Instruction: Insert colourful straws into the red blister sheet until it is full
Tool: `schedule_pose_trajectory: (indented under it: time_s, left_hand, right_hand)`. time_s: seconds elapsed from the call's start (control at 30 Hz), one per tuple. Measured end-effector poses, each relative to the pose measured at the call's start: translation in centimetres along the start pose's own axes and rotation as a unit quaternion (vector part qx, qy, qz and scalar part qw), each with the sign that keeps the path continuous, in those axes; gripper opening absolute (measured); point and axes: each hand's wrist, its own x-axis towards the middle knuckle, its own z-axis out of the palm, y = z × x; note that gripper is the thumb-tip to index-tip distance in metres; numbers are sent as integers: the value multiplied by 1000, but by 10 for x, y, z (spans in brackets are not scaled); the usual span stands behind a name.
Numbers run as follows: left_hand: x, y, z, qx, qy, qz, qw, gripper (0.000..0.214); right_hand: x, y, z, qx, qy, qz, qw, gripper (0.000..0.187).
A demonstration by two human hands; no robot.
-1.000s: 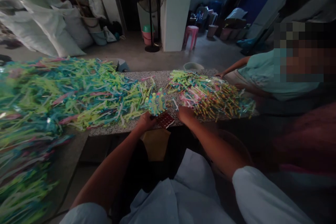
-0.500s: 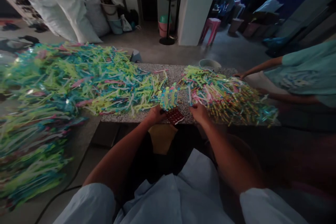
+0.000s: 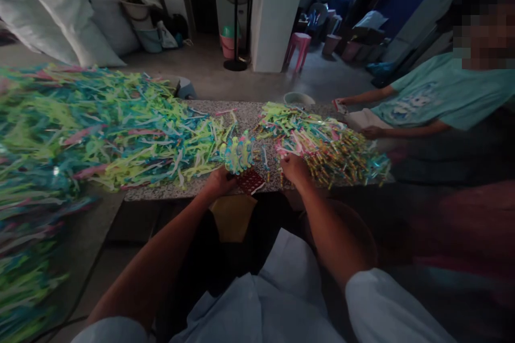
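Note:
My left hand [image 3: 222, 180] is at the near edge of the speckled tabletop [image 3: 155, 191], fingers curled in by the lower left of a neat bundle of green and blue strips [image 3: 239, 155]. What those fingers grip is hidden. Under the bundle's near side lies a dark red patterned piece [image 3: 251, 181]. My right hand [image 3: 295, 167] is closed at the left edge of a pile of pink, green and gold-tipped strips [image 3: 336, 153]; anything in its fingers is too small to make out. One pale blue-white strip [image 3: 264, 156] lies between bundle and right hand.
A large heap of green and blue strips [image 3: 132, 128] covers the left side. Another person [image 3: 426, 99] stands at the right end, hands by the pile. Beyond are a light bucket [image 3: 299, 98], a standing fan [image 3: 235, 21], a pink stool [image 3: 298, 48] and white sacks [image 3: 68, 21].
The view has swung to the right. My right hand has moved away from the pale strip, rightward to the pile. My left hand stays by the bundle. The other person's hands now show more.

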Motion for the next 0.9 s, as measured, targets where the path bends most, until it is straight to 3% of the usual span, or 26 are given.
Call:
schedule_pose_trajectory:
  time_s: [0.1,0.2,0.5,0.7,0.9]
  left_hand:
    - [0,1,0,-8,-2,-1,1000,23]
    - [-1,1,-1,-12,0,-1,1000,20]
    - [0,5,-3,15,5,-8,1000,16]
    - [0,3,-1,15,-4,-16,1000,18]
    - [-2,1,6,15,18,-21,1000,20]
  right_hand:
    - [0,14,-12,-84,17,32,996,38]
    - [-1,23,-14,-141,-19,44,989,41]
    - [4,21,-17,-150,-63,34,986,37]
    - [6,20,-15,-52,-75,-4,996,29]
    - [-8,17,-1,119,-41,-42,991,31]
